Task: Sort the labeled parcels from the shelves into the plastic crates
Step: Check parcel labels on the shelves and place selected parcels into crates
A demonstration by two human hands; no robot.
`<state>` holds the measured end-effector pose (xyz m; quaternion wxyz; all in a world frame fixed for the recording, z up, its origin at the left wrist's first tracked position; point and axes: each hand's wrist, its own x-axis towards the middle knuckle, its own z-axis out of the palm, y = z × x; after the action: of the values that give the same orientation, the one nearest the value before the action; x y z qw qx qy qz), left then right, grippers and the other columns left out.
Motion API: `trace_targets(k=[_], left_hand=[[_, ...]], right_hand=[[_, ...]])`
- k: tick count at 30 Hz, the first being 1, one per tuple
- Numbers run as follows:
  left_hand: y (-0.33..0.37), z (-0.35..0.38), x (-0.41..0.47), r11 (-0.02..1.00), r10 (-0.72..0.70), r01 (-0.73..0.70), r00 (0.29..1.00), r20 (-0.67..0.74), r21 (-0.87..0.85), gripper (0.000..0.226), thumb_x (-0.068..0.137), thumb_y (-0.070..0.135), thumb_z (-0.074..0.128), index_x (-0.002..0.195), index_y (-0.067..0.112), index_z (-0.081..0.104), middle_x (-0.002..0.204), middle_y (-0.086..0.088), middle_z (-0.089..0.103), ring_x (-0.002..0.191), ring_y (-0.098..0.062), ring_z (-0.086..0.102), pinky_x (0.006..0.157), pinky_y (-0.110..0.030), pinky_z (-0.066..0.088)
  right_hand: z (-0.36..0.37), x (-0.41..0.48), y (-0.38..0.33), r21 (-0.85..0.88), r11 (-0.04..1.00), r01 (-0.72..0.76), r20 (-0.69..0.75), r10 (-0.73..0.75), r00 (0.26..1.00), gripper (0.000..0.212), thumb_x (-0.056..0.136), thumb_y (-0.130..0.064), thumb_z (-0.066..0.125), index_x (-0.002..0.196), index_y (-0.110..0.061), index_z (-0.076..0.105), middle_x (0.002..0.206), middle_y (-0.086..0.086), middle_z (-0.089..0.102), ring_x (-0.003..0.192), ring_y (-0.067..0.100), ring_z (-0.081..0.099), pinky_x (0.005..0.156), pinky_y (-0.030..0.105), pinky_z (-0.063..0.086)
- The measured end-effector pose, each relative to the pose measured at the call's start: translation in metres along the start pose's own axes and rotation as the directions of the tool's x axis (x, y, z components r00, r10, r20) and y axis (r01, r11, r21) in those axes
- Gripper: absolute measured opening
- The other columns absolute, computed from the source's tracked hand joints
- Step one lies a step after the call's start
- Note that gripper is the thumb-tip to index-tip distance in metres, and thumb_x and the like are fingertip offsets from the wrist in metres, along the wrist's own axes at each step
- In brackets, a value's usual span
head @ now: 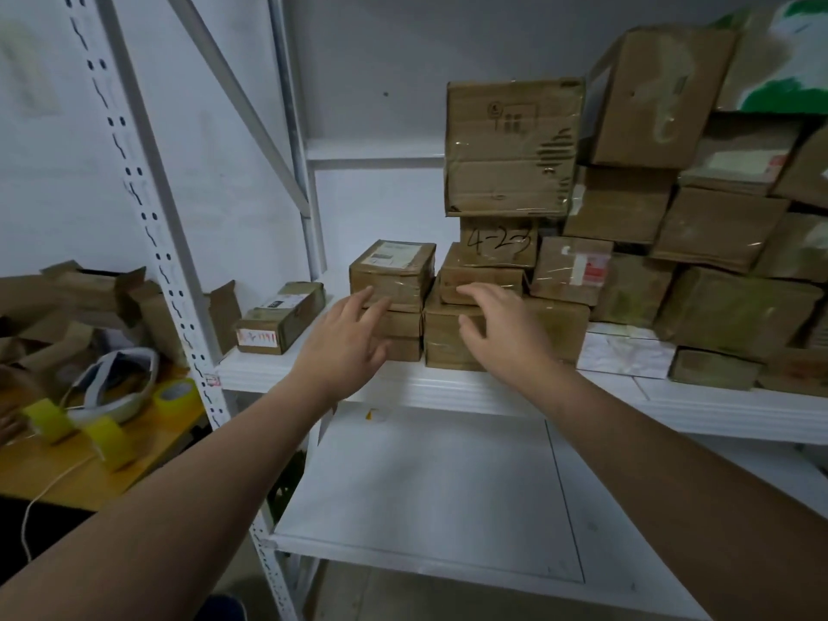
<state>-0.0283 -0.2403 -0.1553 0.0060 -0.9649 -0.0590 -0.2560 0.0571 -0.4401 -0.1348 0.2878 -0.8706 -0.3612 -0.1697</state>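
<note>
Cardboard parcels [392,273], squarish and glossy with tape, sat stacked tight on the white metal shelf [448,389], probably to save room. Both the left hand [354,333] and right hand [497,327] were spread wide, gripping nothing. Their fingertips perhaps touched the low stacks, seemingly ready to lift one. No crates showed.

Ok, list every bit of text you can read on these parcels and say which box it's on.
"4-2" then unclear digits: handwritten on the small box under the big carton.
Red handwriting on the lone left box, end label: too blurred.
Printed label atop the stacked box by the left hand: too blurred.
</note>
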Motion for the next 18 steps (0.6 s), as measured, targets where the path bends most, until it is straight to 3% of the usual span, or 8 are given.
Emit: trace_targets(k=[6, 10, 13, 16, 18], left_hand=[[-0.042, 0.023, 0.045, 0.998, -0.058, 0.059, 0.998, 0.006, -0.027, 0.061, 0.093, 0.031, 0.057, 0.147, 0.016, 0.033, 0.154, -0.016, 0.026, 0.136, -0.036, 0.033, 0.108, -0.045, 0.031], [-0.065, 0.036, 0.078, 0.994, -0.092, 0.093, 0.996, 0.019, -0.063, 0.068, 0.092, 0.032, 0.060, 0.150, 0.022, 0.026, 0.156, -0.022, 0.016, 0.139, -0.041, 0.027, 0.112, -0.046, 0.027], [-0.084, 0.040, 0.106, 0.983, -0.127, 0.142, 0.983, 0.129, -0.114, 0.076, 0.092, 0.039, 0.059, 0.152, 0.035, 0.013, 0.157, -0.021, 0.011, 0.140, -0.041, 0.024, 0.111, -0.048, 0.028], [-0.105, 0.046, 0.123, 0.974, -0.079, 0.123, 0.971, 0.225, -0.189, 0.069, 0.094, 0.039, 0.057, 0.151, 0.033, 0.018, 0.143, -0.017, 0.044, 0.124, -0.035, 0.047, 0.101, -0.042, 0.040], [-0.114, 0.050, 0.121, 0.961, -0.051, 0.103, 0.978, 0.202, -0.257, 0.062, 0.094, 0.035, 0.056, 0.148, 0.030, 0.026, 0.128, -0.011, 0.059, 0.110, -0.030, 0.058, 0.092, -0.039, 0.046]], right_hand=[[0.038, 0.039, 0.000, 0.048, 0.999, -0.020, 0.031, 0.019, 0.999, 0.042, 0.098, -0.024, 0.047, 0.140, -0.020, 0.046, 0.143, -0.003, 0.047, 0.133, 0.015, 0.039, 0.104, 0.032, 0.036], [0.057, 0.062, -0.010, 0.101, 0.994, -0.048, 0.035, 0.045, 0.998, 0.044, 0.098, -0.022, 0.047, 0.142, -0.018, 0.043, 0.141, 0.000, 0.048, 0.126, 0.015, 0.045, 0.095, 0.022, 0.036], [0.073, 0.081, -0.022, 0.132, 0.986, -0.104, 0.026, 0.102, 0.994, 0.051, 0.097, -0.023, 0.048, 0.147, -0.017, 0.037, 0.144, 0.003, 0.047, 0.128, 0.018, 0.046, 0.105, 0.033, 0.040], [0.088, 0.096, -0.031, 0.123, 0.976, -0.178, -0.014, 0.181, 0.983, 0.055, 0.097, -0.024, 0.049, 0.149, -0.015, 0.032, 0.143, 0.004, 0.048, 0.127, 0.019, 0.047, 0.101, 0.028, 0.041], [0.097, 0.101, -0.036, 0.112, 0.968, -0.225, -0.024, 0.229, 0.973, 0.056, 0.098, -0.026, 0.048, 0.150, -0.015, 0.029, 0.138, 0.004, 0.052, 0.121, 0.019, 0.052, 0.092, 0.024, 0.041]])
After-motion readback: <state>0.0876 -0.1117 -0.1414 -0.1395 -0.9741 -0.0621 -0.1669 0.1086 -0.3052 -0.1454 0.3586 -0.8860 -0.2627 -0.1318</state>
